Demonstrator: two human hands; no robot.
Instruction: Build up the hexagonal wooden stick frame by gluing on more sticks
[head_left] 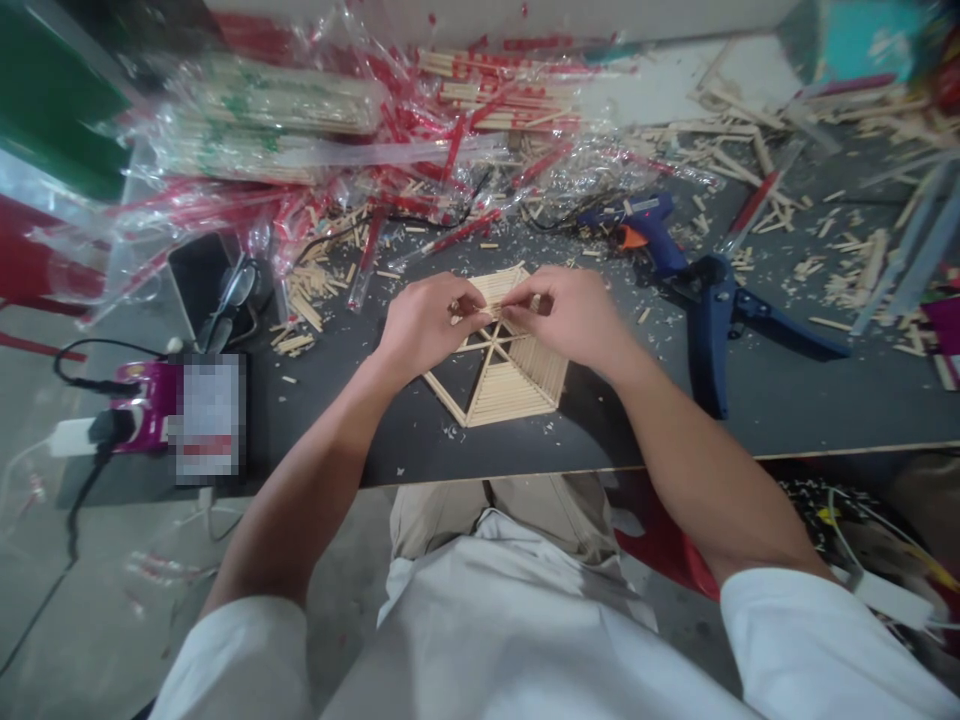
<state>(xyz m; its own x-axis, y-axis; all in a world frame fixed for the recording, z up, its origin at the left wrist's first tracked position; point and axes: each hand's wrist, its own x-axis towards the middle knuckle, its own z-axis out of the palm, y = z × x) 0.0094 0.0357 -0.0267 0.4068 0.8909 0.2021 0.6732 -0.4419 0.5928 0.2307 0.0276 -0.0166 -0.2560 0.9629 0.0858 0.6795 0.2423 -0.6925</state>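
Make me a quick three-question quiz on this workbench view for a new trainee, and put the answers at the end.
1. True or false: every section of the stick panel is completely filled with sticks.
2. Multiple choice: where does the blue glue gun lie? A) left of the panel B) on top of the panel C) right of the panel
3. Open: over which part of the panel are the left hand and right hand?

Key: 1. False; the near left section shows dark table. 2. C. 3. The far part, fingertips close together.
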